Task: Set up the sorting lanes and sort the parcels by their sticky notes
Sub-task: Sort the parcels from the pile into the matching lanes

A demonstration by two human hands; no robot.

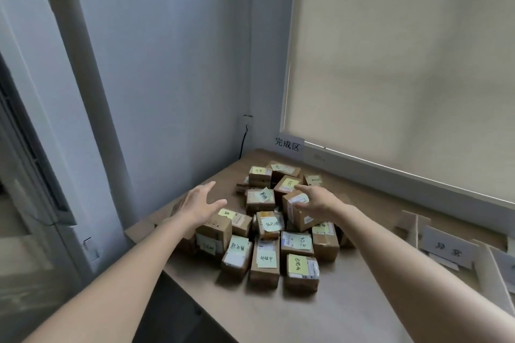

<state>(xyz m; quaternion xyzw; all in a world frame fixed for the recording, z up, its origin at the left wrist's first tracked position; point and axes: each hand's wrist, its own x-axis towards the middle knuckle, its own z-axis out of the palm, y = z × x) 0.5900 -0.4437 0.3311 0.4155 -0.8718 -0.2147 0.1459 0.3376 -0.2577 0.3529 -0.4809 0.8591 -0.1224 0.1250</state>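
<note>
Parcels (264,259), boxy brown cardboard with sticky notes (267,258), lie under us; our right hand (317,200) grips one box (296,210), left hand (199,206) spread open beside.

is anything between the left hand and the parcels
Nothing visible. The left hand hovers open just above a parcel at the pile's left edge, with only air between them.

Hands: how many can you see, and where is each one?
2. The left hand is spread open at the left edge of the pile; the right hand grips a parcel near its middle. None seem hidden.
</note>
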